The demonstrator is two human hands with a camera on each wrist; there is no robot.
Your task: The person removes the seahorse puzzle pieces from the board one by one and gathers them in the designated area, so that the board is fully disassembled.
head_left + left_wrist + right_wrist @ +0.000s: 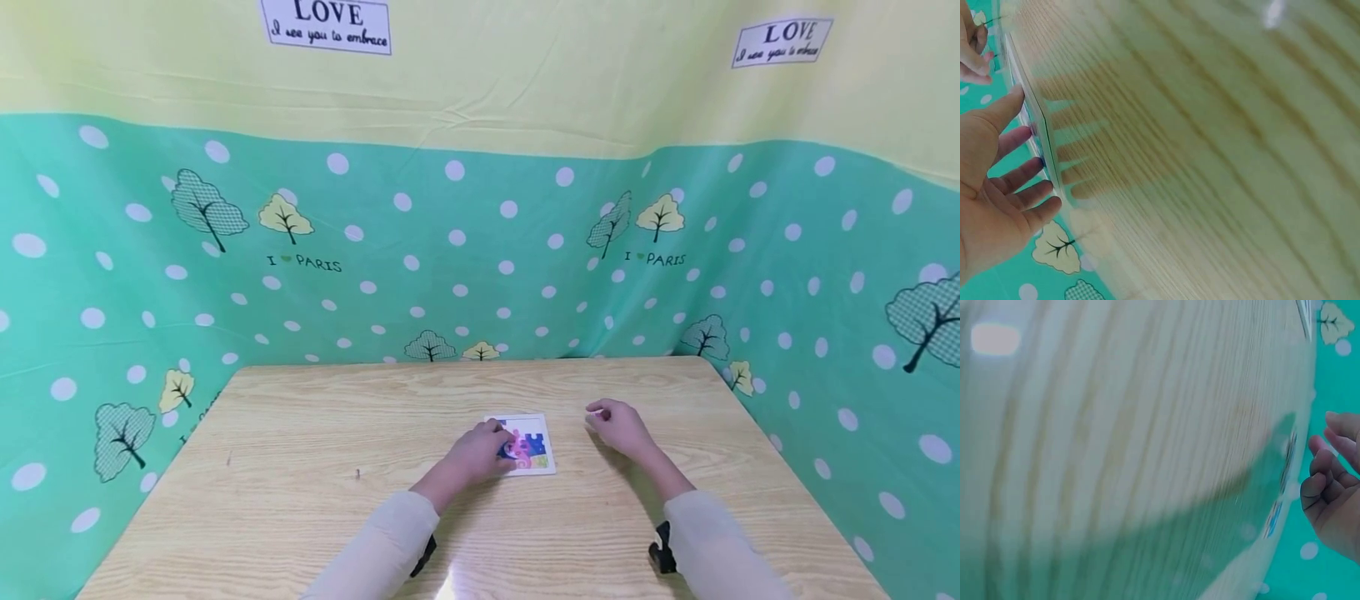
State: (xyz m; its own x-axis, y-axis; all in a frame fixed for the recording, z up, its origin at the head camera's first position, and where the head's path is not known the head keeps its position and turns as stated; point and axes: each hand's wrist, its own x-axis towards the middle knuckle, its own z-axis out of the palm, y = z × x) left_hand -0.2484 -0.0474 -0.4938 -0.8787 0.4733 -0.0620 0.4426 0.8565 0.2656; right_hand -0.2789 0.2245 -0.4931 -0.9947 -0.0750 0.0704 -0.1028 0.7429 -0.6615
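Observation:
A small jigsaw puzzle (548, 457) in a white frame lies flat on the table, with a pink figure on blue. My left hand (480, 454) reaches over its left side, covering part of the picture. In the left wrist view, the left hand's (997, 181) fingers are spread and fairly straight, with the tips at the edge of the white frame (1041, 119). To the right of the puzzle, apart from it, is my right hand (621, 427). Its fingers curl loosely in the right wrist view, where the right hand (1338, 487) shows no clear object between them.
The wood-grain table (300, 450) is glossy and reflects light. Thin coloured flat shapes (1287, 459) lie near its far edge in the right wrist view. A green dotted cloth (457, 258) hangs behind and at the sides. A tiny dark mark (357, 474) sits left of the puzzle.

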